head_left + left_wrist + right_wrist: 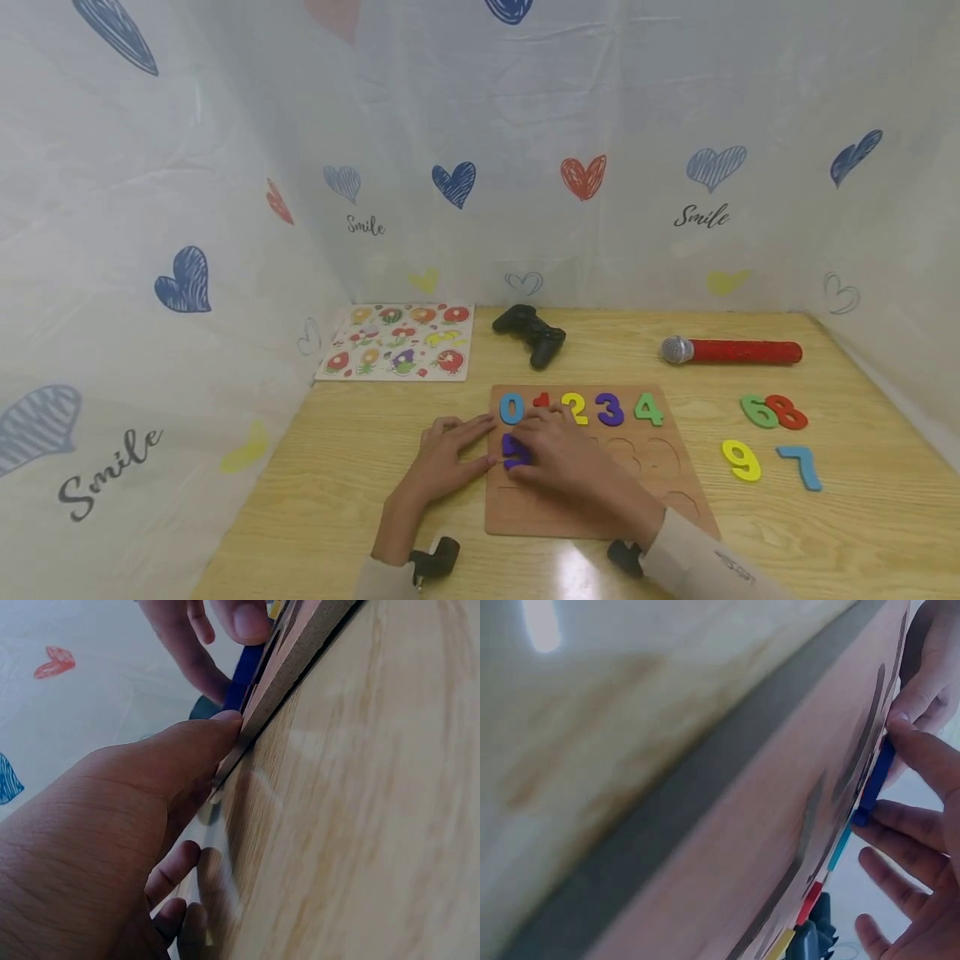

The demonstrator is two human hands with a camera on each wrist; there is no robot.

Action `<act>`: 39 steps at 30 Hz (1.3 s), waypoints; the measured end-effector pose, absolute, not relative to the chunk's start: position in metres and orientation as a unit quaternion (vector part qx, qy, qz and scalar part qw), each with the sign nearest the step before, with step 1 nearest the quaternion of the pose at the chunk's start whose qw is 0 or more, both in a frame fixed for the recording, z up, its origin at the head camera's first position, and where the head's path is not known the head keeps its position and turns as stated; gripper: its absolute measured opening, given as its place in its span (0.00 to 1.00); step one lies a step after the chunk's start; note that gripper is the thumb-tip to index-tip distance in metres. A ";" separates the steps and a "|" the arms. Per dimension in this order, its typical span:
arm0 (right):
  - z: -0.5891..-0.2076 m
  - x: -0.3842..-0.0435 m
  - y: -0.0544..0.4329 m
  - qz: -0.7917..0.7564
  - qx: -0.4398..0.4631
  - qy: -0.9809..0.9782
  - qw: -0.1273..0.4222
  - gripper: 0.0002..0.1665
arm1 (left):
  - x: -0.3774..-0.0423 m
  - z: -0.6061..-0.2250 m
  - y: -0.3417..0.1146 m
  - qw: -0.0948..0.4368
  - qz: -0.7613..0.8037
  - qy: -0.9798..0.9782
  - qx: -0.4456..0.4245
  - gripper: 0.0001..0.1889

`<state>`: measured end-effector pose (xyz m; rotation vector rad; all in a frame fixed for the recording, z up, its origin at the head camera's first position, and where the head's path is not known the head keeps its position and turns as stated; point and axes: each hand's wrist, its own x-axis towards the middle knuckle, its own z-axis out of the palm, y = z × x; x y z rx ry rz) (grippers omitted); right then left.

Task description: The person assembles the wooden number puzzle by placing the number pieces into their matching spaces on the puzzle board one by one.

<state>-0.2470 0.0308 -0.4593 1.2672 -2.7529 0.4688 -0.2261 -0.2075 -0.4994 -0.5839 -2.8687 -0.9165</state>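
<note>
My right hand (558,446) pinches a purple number 5 (516,451) between thumb and fingers at the left of the second row of a wooden number board (592,525). In the right wrist view, the number 5 (876,776) stands slightly proud of the board; whether it sits in its recess I cannot tell. My left hand (446,458) rests at the board's left edge, its thumb and a finger touching it. In the left wrist view, the left thumb (187,746) lies against that edge. A blue 0 (512,409), yellow 2 (574,409), purple 3 (610,409) and green 4 (648,410) fill the top row, with a red 1 partly hidden.
Right of the board lie a green 6 (757,412), red 8 (787,412), yellow 9 (742,461) and blue 7 (802,467). Behind are a fruit puzzle (397,342), a black game controller (531,333) and a red microphone (742,352). A heart-printed curtain (517,233) encloses the table.
</note>
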 end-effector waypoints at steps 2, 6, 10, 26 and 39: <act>-0.461 -0.247 0.030 0.147 0.413 -0.898 0.040 0.29 | -0.227 -0.499 -0.207 0.037 -0.296 -0.935 -0.192 0.30; -0.462 -0.247 0.028 0.146 0.410 -0.899 0.054 0.30 | -0.228 -0.499 -0.207 0.038 -0.297 -0.934 -0.196 0.29; -0.465 -0.248 0.025 0.148 0.396 -0.904 0.067 0.33 | -0.228 -0.498 -0.207 0.038 -0.302 -0.932 -0.199 0.29; -0.467 -0.245 0.030 0.124 0.388 -0.909 0.090 0.32 | -0.230 -0.498 -0.203 0.040 -0.295 -0.933 -0.202 0.30; -0.462 -0.237 0.051 0.156 0.398 -0.902 0.068 0.22 | -0.228 -0.502 -0.207 0.041 -0.299 -0.933 -0.197 0.30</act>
